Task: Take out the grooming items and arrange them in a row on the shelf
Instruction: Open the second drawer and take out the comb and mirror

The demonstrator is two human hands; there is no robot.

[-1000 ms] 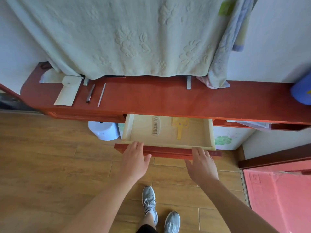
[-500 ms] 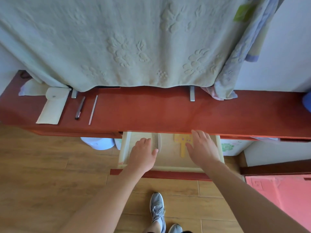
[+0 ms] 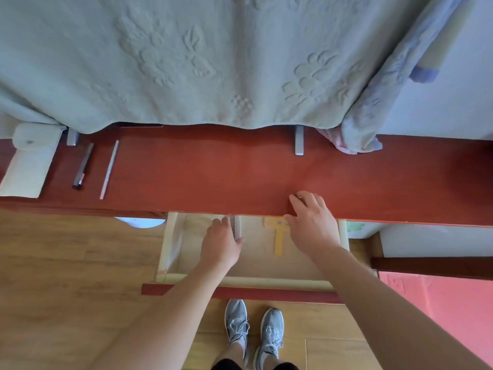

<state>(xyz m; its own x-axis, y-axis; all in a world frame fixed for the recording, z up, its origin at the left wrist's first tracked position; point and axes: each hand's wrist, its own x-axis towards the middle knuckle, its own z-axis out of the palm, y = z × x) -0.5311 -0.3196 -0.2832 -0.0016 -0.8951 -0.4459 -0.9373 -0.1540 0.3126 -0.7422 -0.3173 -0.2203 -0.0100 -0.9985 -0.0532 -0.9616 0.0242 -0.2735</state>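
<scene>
Left hand (image 3: 221, 243) — fingers curled on a fine-toothed comb (image 3: 236, 227) inside the open drawer (image 3: 170, 244); the grip looks closed, though the fingertips are partly hidden. Right hand (image 3: 312, 222) — fingers spread and loose, holding nothing, tips resting on the front edge of the red shelf (image 3: 240, 172). A yellow comb (image 3: 278, 236) lies in the drawer between both hands. Farther left on the shelf: cream pouch (image 3: 29, 166), dark pen-like tool (image 3: 82, 166), thin white stick (image 3: 109, 169).
</scene>
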